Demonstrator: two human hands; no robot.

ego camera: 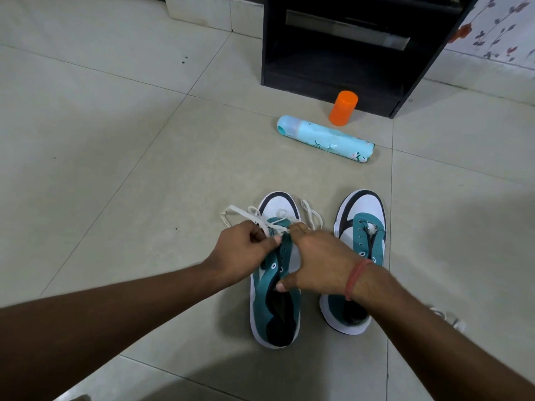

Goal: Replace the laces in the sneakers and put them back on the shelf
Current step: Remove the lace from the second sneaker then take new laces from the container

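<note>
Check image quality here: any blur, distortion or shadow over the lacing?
Head view: wide-angle bending at the edges; soft shadow at bottom centre, none on the work. Left hand, right hand and lace are fairly sharp; the shelf is dim and slightly smeared.

Soft indoor light, faint shadows, edges warped.

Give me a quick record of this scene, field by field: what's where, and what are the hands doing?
left hand: pinches the white lace
right hand: holds the left sneaker at its eyelets
right sneaker: beside it on the floor, no lace in its eyelets
spray can: lying on its side
orange cap: upright before the black shelf
</note>
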